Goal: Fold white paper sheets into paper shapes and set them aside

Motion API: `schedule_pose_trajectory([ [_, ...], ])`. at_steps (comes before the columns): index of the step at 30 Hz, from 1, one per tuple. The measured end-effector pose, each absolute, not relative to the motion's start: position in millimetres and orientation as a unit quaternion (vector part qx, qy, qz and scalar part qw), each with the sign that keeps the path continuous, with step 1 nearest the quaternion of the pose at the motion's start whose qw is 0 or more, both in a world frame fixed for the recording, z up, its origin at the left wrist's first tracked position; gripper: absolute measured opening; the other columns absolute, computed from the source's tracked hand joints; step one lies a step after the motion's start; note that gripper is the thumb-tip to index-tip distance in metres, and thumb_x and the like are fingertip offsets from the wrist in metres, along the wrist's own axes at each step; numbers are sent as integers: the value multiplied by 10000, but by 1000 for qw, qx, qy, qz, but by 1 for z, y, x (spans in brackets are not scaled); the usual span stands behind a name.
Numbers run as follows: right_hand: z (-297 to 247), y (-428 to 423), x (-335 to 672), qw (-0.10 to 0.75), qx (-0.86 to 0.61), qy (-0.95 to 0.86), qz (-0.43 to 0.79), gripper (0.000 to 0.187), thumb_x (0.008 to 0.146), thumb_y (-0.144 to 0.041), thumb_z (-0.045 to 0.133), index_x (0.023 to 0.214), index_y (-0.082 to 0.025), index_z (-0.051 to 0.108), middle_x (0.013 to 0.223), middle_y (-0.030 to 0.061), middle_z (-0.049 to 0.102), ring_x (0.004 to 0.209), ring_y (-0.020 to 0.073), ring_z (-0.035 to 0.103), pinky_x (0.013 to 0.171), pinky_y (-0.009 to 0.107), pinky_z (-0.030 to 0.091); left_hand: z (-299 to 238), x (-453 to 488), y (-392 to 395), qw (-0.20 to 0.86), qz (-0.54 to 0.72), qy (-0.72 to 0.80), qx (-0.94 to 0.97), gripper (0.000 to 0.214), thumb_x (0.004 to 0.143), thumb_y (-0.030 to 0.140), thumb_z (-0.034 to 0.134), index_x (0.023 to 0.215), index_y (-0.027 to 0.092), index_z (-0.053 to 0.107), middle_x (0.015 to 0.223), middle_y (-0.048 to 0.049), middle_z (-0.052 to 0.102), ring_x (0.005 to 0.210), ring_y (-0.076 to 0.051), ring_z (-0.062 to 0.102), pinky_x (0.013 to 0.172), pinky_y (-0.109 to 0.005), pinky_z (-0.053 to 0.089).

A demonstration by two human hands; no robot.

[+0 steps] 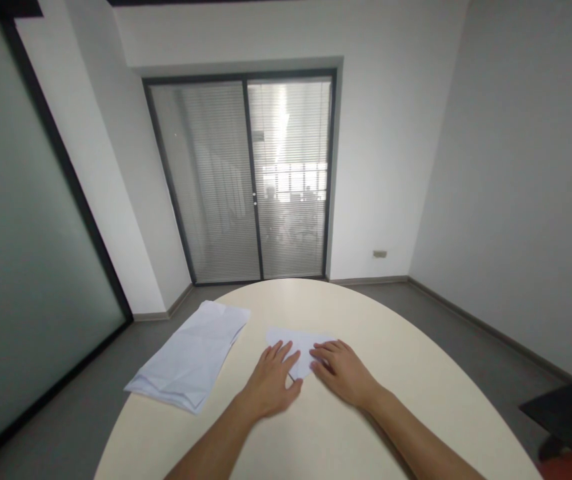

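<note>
A small folded sheet of white paper [301, 339] lies flat on the round cream table [366, 327], its point toward me. My left hand [275, 383] rests on its left part with the fingers spread. On its right edge lies my right hand [341, 369], fingers stretched out and slightly bent. Between the hands the middle of the paper shows; its side edges are partly hidden under my fingers. A thin dark line shows by my left thumb; I cannot tell whether it is a shadow or a gap.
Left of my hands, a stack of creased white paper sheets [191, 357] reaches over the table's left edge. Beyond the table are glass doors with blinds [246, 180]. A dark flat object [569, 413] stands off the table at lower right.
</note>
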State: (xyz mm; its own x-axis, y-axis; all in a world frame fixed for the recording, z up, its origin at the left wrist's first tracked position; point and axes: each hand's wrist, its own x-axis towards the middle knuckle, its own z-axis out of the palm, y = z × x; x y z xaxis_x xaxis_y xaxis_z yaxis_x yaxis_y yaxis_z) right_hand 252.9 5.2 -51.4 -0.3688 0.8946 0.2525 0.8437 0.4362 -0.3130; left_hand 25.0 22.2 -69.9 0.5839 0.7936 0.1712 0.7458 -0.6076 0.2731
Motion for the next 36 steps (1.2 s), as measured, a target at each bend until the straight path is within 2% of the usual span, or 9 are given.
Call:
schedule_pose_trajectory([
  [2, -49, 6, 252, 214, -532, -818, 51, 363, 973, -380, 412, 1098, -227, 716, 1075, 84, 719, 1020, 239, 616, 963, 384, 405, -71, 24, 22, 81, 147, 426, 889, 572, 905, 418, 502, 1453, 272, 433, 1565, -55, 339, 1441, -287, 286, 1188, -502, 209],
  [4, -50, 8, 253, 224, -540, -810, 44, 328, 960, -337, 431, 1033, -224, 729, 984, 71, 719, 948, 227, 616, 901, 354, 424, -70, 24, 22, 73, 159, 415, 893, 540, 915, 433, 503, 1431, 279, 462, 1544, -56, 379, 1415, -286, 325, 1177, -497, 229],
  [9, -56, 12, 255, 239, -554, -797, 42, 281, 922, -277, 467, 992, -220, 732, 975, 70, 700, 949, 226, 602, 882, 333, 426, -63, 27, 21, 47, 214, 380, 899, 336, 972, 378, 458, 1256, 296, 618, 1286, -48, 595, 1198, -231, 503, 1070, -427, 367],
  [15, -54, 13, 255, 234, -564, -790, 56, 274, 910, -260, 459, 927, -222, 731, 915, 68, 694, 912, 217, 609, 845, 322, 440, -62, 32, 22, 33, 218, 393, 893, 284, 947, 292, 491, 1201, 245, 610, 1089, -54, 631, 1030, -226, 555, 986, -411, 419],
  [18, -54, 12, 255, 234, -560, -793, 58, 282, 909, -264, 449, 960, -221, 723, 951, 73, 699, 937, 223, 609, 862, 333, 445, -64, 33, 24, 39, 214, 412, 885, 276, 925, 251, 488, 1173, 227, 606, 1090, -60, 638, 1035, -233, 564, 996, -414, 420],
  [22, -61, 14, 258, 250, -549, -796, 47, 346, 903, -286, 456, 1165, -201, 665, 1169, 94, 678, 1126, 250, 565, 1016, 389, 398, -69, 31, 27, 41, 233, 421, 876, 375, 871, 249, 518, 1243, 227, 562, 1219, -74, 619, 1149, -249, 540, 1061, -436, 387],
  [25, -69, 18, 263, 238, -572, -784, 47, 489, 883, -333, 486, 1341, -176, 557, 1360, 106, 589, 1306, 289, 449, 1123, 456, 303, -74, 28, 30, 37, 235, 458, 856, 585, 836, 325, 544, 1399, 201, 443, 1466, -110, 466, 1365, -302, 383, 1160, -505, 259],
  [28, -74, 20, 266, 227, -587, -775, 51, 575, 874, -362, 499, 1412, -160, 482, 1427, 109, 531, 1353, 306, 401, 1146, 477, 269, -79, 25, 33, 56, 207, 507, 835, 709, 829, 431, 536, 1463, 157, 373, 1548, -130, 354, 1447, -341, 253, 1183, -546, 181],
  [36, -72, 19, 264, 231, -580, -781, 32, 543, 875, -340, 501, 1372, -125, 522, 1330, 144, 590, 1271, 294, 474, 1114, 433, 325, -77, 25, 33, 58, 218, 498, 837, 705, 823, 428, 547, 1445, 136, 389, 1417, -150, 510, 1346, -313, 411, 1189, -507, 185],
])
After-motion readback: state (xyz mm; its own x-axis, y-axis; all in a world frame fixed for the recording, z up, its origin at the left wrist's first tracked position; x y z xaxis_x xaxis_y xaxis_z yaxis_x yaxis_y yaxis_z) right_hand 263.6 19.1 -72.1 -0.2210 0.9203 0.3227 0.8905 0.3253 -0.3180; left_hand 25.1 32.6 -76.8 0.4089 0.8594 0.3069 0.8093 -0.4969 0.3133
